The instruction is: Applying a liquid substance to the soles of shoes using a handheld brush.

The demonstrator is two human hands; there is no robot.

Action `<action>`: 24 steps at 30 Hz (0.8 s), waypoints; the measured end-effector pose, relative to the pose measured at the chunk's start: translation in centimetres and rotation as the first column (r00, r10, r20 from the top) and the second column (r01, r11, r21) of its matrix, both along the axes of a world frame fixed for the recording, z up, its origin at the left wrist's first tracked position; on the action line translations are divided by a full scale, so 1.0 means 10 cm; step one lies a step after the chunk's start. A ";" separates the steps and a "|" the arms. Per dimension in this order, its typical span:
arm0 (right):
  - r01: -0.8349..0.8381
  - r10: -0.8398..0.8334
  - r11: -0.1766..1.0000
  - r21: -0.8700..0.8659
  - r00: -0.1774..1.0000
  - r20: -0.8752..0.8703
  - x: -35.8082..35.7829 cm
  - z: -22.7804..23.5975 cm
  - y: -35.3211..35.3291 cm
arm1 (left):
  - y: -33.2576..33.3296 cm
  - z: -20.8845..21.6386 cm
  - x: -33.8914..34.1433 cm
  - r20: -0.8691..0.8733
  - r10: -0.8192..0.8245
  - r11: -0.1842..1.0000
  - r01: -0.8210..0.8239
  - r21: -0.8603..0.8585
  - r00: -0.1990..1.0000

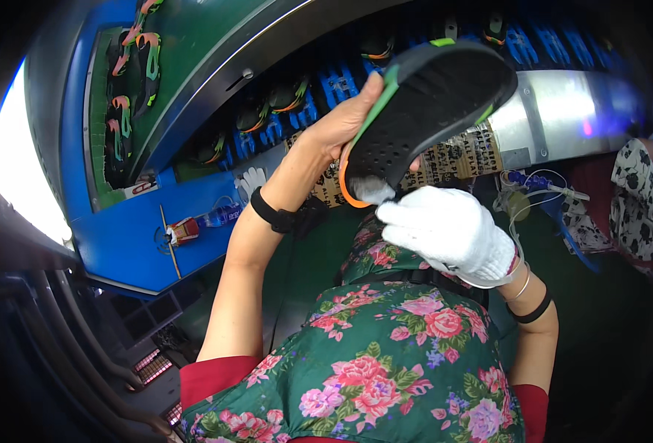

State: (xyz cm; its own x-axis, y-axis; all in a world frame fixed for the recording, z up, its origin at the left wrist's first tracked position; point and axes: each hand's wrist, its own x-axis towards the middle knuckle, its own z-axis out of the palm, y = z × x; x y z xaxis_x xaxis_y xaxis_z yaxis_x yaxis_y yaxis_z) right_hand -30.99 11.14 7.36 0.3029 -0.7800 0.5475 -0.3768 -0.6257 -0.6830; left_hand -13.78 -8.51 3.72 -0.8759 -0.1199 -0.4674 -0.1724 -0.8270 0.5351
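My bare left hand (341,125) grips a black shoe sole (422,103) with green and orange edges, fingers wrapped round its side. The sole is tilted up, its wide end away from me and its narrower, orange-rimmed end close. Small holes dot the narrow part. A blurred whitish, fuzzy patch or wad (371,190) shows at that near end. Against it is my right hand (441,229) in a white knitted glove, fingers pressed together as in a pinch. What lies between those gloved fingertips is too blurred to name.
A conveyor-like line behind carries blue racks (337,87) with more soles (286,96). On the left blue table (120,240) lie a bottle (221,215), a stick (169,240) and a white glove (252,181). Another person's patterned sleeve (633,199) is at the right, near hanging cables (541,193).
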 end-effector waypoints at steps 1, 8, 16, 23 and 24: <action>-0.080 0.078 0.996 0.034 0.995 0.063 -0.01 0.00 -0.03 | 0.00 -0.01 0.03 -0.002 0.008 1.000 -0.008 -0.002 1.000; -0.026 0.026 1.000 -0.004 0.999 0.043 -0.01 -0.08 -0.18 | -0.06 0.11 0.04 0.039 -0.089 0.986 0.093 -0.137 0.995; 0.208 -0.471 0.845 0.492 0.726 0.501 -0.21 0.13 -0.20 | 0.33 -0.19 0.10 -0.047 0.335 0.907 -0.309 0.285 0.941; 0.377 -0.430 0.891 0.253 0.879 0.204 -0.36 0.04 -0.22 | 0.80 -0.23 -0.01 0.100 0.416 0.908 -0.406 -0.105 0.904; 0.386 -0.427 0.897 0.215 0.882 0.198 -0.35 0.01 -0.20 | 0.82 -0.29 0.06 0.107 0.355 0.928 -0.336 -0.163 0.929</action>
